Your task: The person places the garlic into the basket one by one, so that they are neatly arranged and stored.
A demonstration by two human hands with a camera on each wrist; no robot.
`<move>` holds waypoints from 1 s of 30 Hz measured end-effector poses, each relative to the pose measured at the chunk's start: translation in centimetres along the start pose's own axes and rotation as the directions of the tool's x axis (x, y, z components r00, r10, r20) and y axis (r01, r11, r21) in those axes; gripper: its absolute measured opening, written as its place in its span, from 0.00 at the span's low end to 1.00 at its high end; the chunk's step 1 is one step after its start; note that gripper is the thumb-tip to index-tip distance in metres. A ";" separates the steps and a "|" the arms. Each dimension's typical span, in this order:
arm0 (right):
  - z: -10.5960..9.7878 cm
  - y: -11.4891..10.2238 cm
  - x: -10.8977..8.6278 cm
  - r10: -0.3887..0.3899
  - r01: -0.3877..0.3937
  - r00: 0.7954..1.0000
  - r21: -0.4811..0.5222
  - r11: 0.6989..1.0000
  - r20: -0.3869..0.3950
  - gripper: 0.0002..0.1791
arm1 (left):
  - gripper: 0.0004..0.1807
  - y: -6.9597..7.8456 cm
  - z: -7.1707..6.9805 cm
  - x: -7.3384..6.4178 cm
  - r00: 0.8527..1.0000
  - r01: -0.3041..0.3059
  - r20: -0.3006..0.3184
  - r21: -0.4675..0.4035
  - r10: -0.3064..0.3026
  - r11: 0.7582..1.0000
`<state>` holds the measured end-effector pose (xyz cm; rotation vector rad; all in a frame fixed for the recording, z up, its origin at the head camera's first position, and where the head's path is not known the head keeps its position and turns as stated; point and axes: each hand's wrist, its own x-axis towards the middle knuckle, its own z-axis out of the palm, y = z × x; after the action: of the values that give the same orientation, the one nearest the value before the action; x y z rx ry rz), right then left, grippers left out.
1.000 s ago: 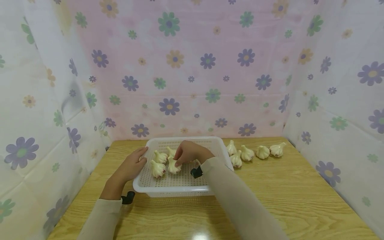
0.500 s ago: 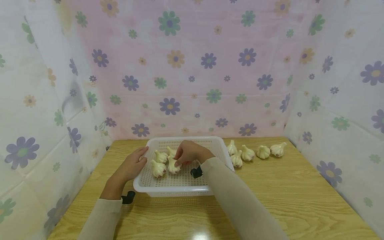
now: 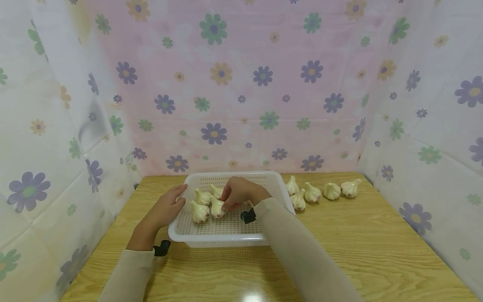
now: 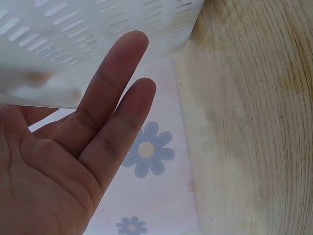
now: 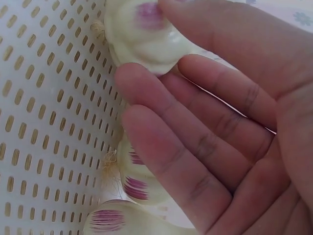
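In the head view my right hand (image 3: pixel 241 193) reaches into a white slotted plastic basket (image 3: pixel 226 238). Its thumb and curled fingers hold the right side of a garlic bulb (image 3: pixel 216 207). The right wrist view shows the thumb against that bulb (image 5: pixel 142 46), and the other fingers bent below it. Several more bulbs, such as a garlic bulb (image 3: pixel 199 212), lie to the left and behind it inside. My left hand (image 3: pixel 166 207) holds the basket's left rim, two fingers (image 4: pixel 115 68) straight outside the wall. A blurred fingertip shows through the wall.
Several garlic bulbs (image 3: pixel 312 193) lie on the wooden table (image 3: pixel 362 243) to the right of the basket, in a loose row near the back. Flower-patterned cloth (image 3: pixel 241 105) hangs behind and at both sides. A black wrist camera (image 3: pixel 248 216) hangs over the basket.
The held garlic bulb has shifted slightly left, closer to the front-left bulb, and the right fingers sit a little further right on it. The left hand stays on the rim.
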<state>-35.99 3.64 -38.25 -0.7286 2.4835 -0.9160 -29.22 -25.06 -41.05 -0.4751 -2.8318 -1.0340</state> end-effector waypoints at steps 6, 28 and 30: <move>-0.1 -0.3 -0.4 -0.011 0.012 1.000 -0.020 1.000 0.003 0.15 | 0.32 0.0 0.0 0.1 1.000 -0.002 -0.001 -0.011 0.002 1.000; -2.4 -0.1 -1.1 -0.075 0.077 0.997 0.067 0.995 -0.024 0.25 | 0.32 0.4 -0.2 -0.2 1.000 0.005 -0.008 -0.009 -0.005 1.000; -2.8 0.1 -1.4 -0.089 0.091 0.995 0.072 0.993 -0.033 0.24 | 0.31 0.4 -0.2 -0.1 1.000 0.000 -0.011 -0.008 0.000 1.000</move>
<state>-36.39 5.85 -36.03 -0.8140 2.4458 -1.0518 -28.99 -24.93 -40.70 -0.4688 -2.8190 -1.0445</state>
